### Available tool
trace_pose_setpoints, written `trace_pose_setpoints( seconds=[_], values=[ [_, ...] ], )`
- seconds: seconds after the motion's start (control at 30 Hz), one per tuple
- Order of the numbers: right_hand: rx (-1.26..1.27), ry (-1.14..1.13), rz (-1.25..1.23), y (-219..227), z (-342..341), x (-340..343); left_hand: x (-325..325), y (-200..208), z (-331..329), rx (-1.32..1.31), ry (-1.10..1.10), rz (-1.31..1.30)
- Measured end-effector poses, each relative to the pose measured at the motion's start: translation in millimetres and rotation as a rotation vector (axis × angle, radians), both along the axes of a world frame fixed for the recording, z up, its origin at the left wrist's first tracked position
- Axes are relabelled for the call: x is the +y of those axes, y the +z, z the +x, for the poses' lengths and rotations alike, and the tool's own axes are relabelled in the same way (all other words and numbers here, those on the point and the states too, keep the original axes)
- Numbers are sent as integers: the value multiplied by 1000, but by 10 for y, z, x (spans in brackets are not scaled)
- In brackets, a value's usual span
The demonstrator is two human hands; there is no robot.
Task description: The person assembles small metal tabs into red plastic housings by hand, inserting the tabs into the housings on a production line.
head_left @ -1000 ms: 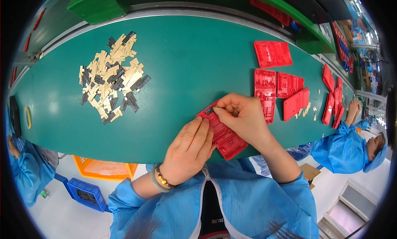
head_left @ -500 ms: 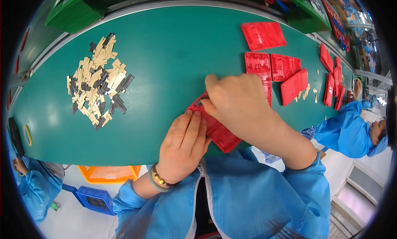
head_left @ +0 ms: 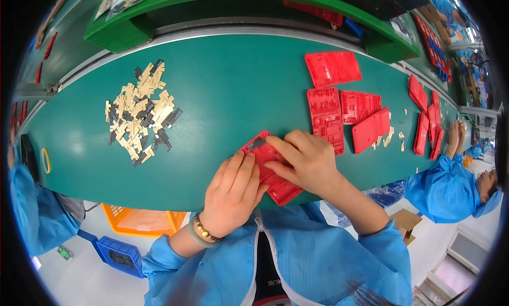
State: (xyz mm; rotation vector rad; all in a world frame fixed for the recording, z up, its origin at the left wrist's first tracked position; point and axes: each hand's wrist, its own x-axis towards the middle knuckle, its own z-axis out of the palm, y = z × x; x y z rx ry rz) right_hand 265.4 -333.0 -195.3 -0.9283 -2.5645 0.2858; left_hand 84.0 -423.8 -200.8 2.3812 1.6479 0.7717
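Observation:
A red plastic casing (head_left: 283, 192) lies tilted at the table's near edge, between my hands. My left hand (head_left: 231, 189) is closed on its left side, fingers together over the edge. A flat dark piece (head_left: 257, 144) sits on the casing's far end. My right hand (head_left: 313, 160) is bent over the casing, its index fingertip against the dark piece and its thumb lower down on the red surface. Part of the casing is hidden under my fingers. To the left is a loose pile of beige and dark flat pieces (head_left: 139, 112).
Several red casings (head_left: 333, 68) lie at the right on the green table (head_left: 228, 89), with beige scraps (head_left: 391, 134) beside them. A green shelf frame (head_left: 222, 6) spans the back. Below the table are an orange crate (head_left: 140, 229) and a blue bin (head_left: 121, 241). A co-worker (head_left: 445, 184) sits at the right.
My right hand has opened out from a fist and shifted slightly right and down, uncovering more of the dark piece. My left hand stays on the casing. The whole view has tilted upward.

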Motion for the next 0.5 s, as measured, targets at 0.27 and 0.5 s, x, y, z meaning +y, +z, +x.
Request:
trace_pose_setpoints(
  seconds=[0.27,0.5],
  values=[
    [20,385,-224,108,367,-153,301,110,111,141,97,4],
    [42,354,-115,22,417,-298,276,108,156,227,27,44]
  ],
)
